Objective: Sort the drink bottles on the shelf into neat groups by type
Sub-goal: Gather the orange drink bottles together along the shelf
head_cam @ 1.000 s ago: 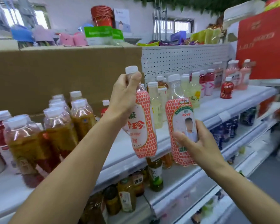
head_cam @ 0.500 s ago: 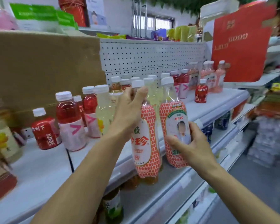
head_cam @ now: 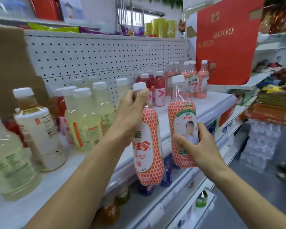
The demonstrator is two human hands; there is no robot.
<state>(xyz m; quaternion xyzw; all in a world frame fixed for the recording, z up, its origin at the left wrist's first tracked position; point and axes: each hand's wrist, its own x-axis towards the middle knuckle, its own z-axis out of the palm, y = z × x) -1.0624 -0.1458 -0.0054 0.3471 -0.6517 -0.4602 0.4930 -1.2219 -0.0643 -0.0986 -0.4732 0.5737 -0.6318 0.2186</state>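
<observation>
The left hand [head_cam: 130, 113] gripped the clear neck of a plastic bottle with a white cap and an orange-red honeycomb label [head_cam: 147, 154], its thumb curled just under the cap. That bottle hung nearly upright in the air off the front edge of the white metal shelf [head_cam: 213, 103], with its base lower than the edge. The right hand [head_cam: 200, 146] was wrapped round the lower body of a second honeycomb-label bottle [head_cam: 180, 116], thumb and fingers on the label. It held this one upright just beside the first, also out past the front edge. The two bottles were close but apart.

On the shelf, a cluster of matching honeycomb-label bottles [head_cam: 201, 81] stood at the far right end against the white pegboard back panel [head_cam: 105, 55], below a red cardboard sign [head_cam: 225, 42]. Just left of them stood red-drink bottles with pink-and-white labels [head_cam: 159, 90]. Further left were pale yellow drink bottles [head_cam: 87, 119], blurred, and near the left end an amber tea bottle with a white label [head_cam: 36, 129]. Darker bottles [head_cam: 166, 176] showed on the lower shelf beneath the front edge.
</observation>
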